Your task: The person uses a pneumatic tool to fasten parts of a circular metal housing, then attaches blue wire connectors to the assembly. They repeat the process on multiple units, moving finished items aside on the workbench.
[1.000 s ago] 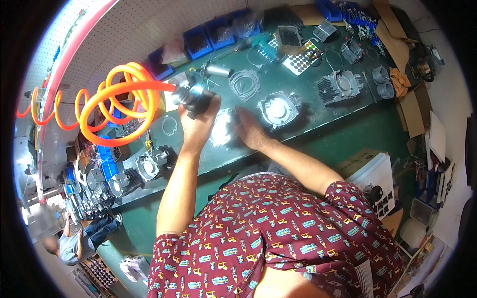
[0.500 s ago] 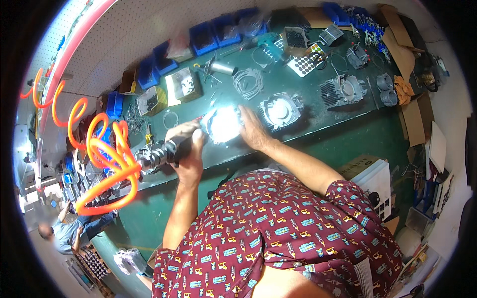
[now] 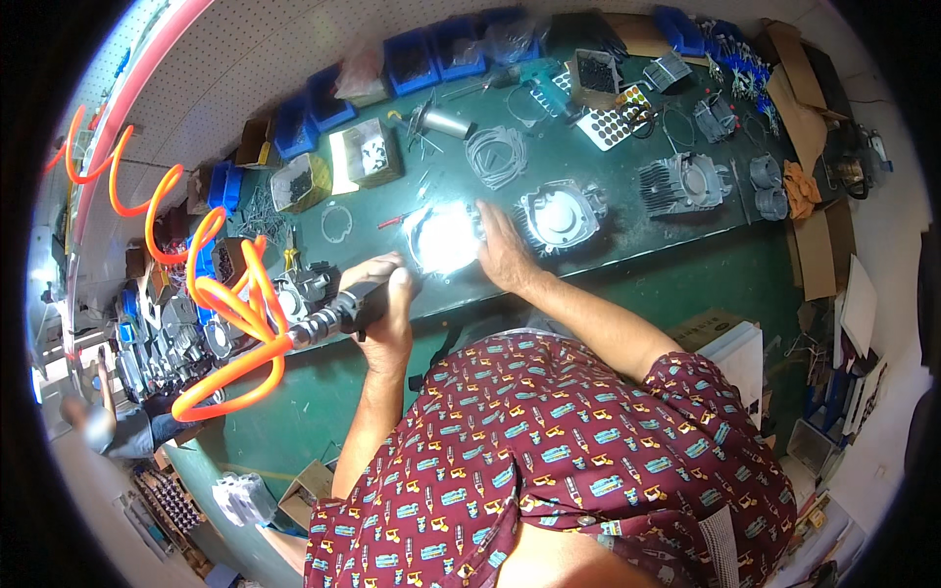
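My left hand [image 3: 384, 318] is wrapped round a black air tool [image 3: 363, 306], whose metal coupling [image 3: 316, 327] joins an orange coiled hose [image 3: 221, 294]. To its right, a metal casting [image 3: 446, 240] lies on the green bench, so glaring under the light that its details are washed out. My right hand [image 3: 505, 257] grips this casting at its right side, fingers against the edge. A thin red stick [image 3: 392, 221] lies just left of the casting. A similar grey casting with a round middle [image 3: 562, 216] sits beyond my right hand.
A finned casting [image 3: 686, 183] stands further right. Coiled grey tubing [image 3: 496, 157], a white box of small parts [image 3: 371, 154] and several blue bins [image 3: 410, 61] line the back. More metal parts [image 3: 167, 338] crowd the left end. A person [image 3: 108, 426] is at the far left.
My left hand with the air tool has drawn slightly down, away from the casting, and the hose has swung. My right hand stays at the casting. The person at far left has shifted posture.
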